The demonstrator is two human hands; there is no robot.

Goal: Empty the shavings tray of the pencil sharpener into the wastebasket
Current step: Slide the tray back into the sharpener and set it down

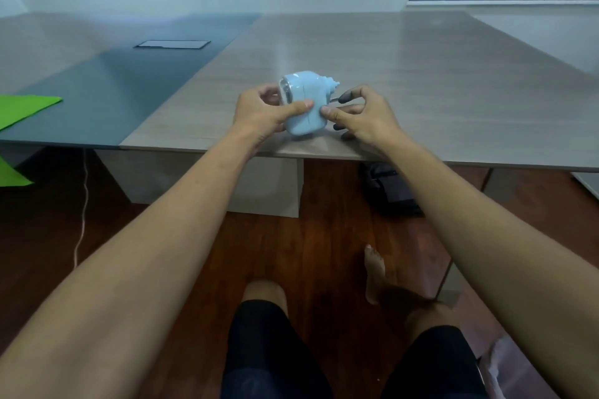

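Near table (389,52) front edge, left hand (259,110) grips pencil sharpener (303,104) steady w/ thumb on top. Right hand (363,115) pinches its side, prob. to pull the tray.

The table (405,74) has a wood-grain right section and a dark left section. A sharpener (303,107) sits near the front edge. A green sheet (22,107) overhangs the left. A rectangular panel (171,44) lies flush in the dark section.
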